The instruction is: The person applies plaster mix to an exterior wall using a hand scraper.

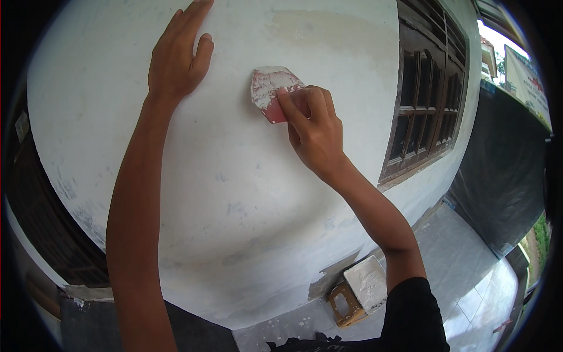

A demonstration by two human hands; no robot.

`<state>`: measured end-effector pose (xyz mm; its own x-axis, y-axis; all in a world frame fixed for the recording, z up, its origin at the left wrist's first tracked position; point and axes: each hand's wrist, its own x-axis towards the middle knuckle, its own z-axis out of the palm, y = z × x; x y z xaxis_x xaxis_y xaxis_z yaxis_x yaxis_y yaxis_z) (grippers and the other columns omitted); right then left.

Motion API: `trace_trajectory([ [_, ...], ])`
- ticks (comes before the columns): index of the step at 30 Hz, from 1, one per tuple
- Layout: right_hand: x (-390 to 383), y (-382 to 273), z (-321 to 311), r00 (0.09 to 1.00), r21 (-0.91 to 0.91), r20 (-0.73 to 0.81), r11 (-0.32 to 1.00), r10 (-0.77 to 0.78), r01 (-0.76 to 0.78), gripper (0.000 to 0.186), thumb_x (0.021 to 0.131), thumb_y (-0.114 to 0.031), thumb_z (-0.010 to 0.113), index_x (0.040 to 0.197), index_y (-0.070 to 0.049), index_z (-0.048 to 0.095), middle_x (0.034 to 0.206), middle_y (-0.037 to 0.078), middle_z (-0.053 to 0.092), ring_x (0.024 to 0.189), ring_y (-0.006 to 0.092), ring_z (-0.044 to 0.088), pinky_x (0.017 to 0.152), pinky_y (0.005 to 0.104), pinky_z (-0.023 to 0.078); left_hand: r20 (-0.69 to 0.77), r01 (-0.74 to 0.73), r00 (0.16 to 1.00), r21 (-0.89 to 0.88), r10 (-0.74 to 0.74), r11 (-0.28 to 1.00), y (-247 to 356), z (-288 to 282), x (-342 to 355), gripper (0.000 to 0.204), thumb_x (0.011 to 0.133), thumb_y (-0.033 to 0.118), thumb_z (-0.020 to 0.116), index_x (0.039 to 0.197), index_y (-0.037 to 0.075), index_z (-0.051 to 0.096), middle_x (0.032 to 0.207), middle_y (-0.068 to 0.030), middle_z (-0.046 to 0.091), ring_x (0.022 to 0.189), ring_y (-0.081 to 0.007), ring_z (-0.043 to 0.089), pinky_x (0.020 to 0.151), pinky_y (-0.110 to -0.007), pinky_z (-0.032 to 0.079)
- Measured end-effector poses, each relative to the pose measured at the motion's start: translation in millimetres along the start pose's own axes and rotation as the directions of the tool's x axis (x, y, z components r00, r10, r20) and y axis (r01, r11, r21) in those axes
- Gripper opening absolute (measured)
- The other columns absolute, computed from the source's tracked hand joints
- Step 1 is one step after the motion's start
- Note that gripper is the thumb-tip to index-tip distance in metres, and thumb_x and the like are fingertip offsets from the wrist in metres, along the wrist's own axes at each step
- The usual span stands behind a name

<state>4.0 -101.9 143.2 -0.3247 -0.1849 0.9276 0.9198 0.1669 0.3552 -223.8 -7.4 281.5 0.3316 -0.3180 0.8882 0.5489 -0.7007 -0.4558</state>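
My right hand [319,126] grips a red putty scraper [275,91] by its right side. White putty is smeared over much of the scraper's face, and its far edge lies at the white wall [234,158]. Up and to the left, my left hand [179,56] rests against the wall with its fingers stretched upward and thumb apart, holding nothing. A beige patch [328,29] shows on the wall above the scraper. Faint bluish-grey marks spot the wall lower down.
A dark wooden window [425,88] is set in the wall at right. Below, a tray of white putty [369,284] rests on a brown stool [346,305] on the grey tiled floor [446,252]. A black sheet [498,170] hangs at far right. Dark woodwork [41,205] stands at left.
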Motion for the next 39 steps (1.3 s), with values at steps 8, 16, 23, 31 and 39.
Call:
trace_trajectory([
  [8, 78, 42, 18, 0.971, -0.105, -0.201, 0.988, -0.133, 0.113, 0.044, 0.072, 0.003, 0.076, 0.114, -0.006, 0.073, 0.091, 0.002, 0.058, 0.085, 0.0217, 0.056, 0.067, 0.0349, 0.053, -0.012, 0.017, 1.0, 0.017, -0.017, 1.0, 2, 1, 0, 0.064, 0.085, 0.007, 0.049, 0.146, -0.01, 0.046, 0.151, -0.029, 0.05, 0.145, -0.0408, 0.043, 0.127, -0.049, 0.026],
  [16, 32, 32, 36, 0.995, -0.026, -0.041, 0.996, -0.088, 0.087, 0.043, 0.077, 0.005, 0.073, 0.119, -0.003, 0.071, 0.09, 0.004, 0.062, 0.084, 0.0216, 0.062, 0.065, 0.0345, 0.055, -0.006, 0.008, 1.0, 0.015, -0.007, 1.0, 0, 1, 0, 0.063, 0.086, 0.005, 0.051, 0.147, -0.009, 0.047, 0.151, -0.0274, 0.05, 0.145, -0.0399, 0.043, 0.126, -0.049, 0.027],
  [23, 19, 14, 6, 0.996, 0.079, -0.035, 0.993, -0.084, 0.087, 0.052, 0.071, 0.008, 0.078, 0.121, -0.006, 0.073, 0.083, 0.002, 0.057, 0.076, 0.0179, 0.061, 0.056, 0.0321, 0.053, -0.017, 0.003, 1.0, 0.012, -0.003, 1.0, 2, 0, 1, 0.063, 0.085, 0.004, 0.052, 0.147, -0.009, 0.046, 0.151, -0.0272, 0.05, 0.144, -0.0398, 0.044, 0.126, -0.049, 0.028],
  [31, 63, 55, 35, 0.994, -0.079, -0.045, 0.992, -0.101, 0.097, 0.044, 0.076, 0.004, 0.074, 0.119, -0.004, 0.071, 0.087, 0.004, 0.063, 0.083, 0.0212, 0.065, 0.056, 0.0331, 0.055, -0.024, -0.021, 0.999, 0.016, 0.021, 1.0, 0, 5, -1, 0.062, 0.086, 0.004, 0.05, 0.146, -0.01, 0.046, 0.15, -0.0276, 0.051, 0.145, -0.0397, 0.044, 0.126, -0.049, 0.028],
  [39, -4, 25, 15, 0.99, 0.106, 0.113, 0.992, -0.08, 0.068, 0.05, 0.075, 0.006, 0.074, 0.124, -0.001, 0.069, 0.089, 0.005, 0.061, 0.084, 0.0212, 0.064, 0.056, 0.0335, 0.057, -0.022, -0.019, 1.0, 0.026, 0.02, 0.999, -3, 2, -2, 0.061, 0.086, 0.005, 0.05, 0.145, -0.01, 0.048, 0.149, -0.0281, 0.052, 0.144, -0.0401, 0.045, 0.126, -0.049, 0.028],
])
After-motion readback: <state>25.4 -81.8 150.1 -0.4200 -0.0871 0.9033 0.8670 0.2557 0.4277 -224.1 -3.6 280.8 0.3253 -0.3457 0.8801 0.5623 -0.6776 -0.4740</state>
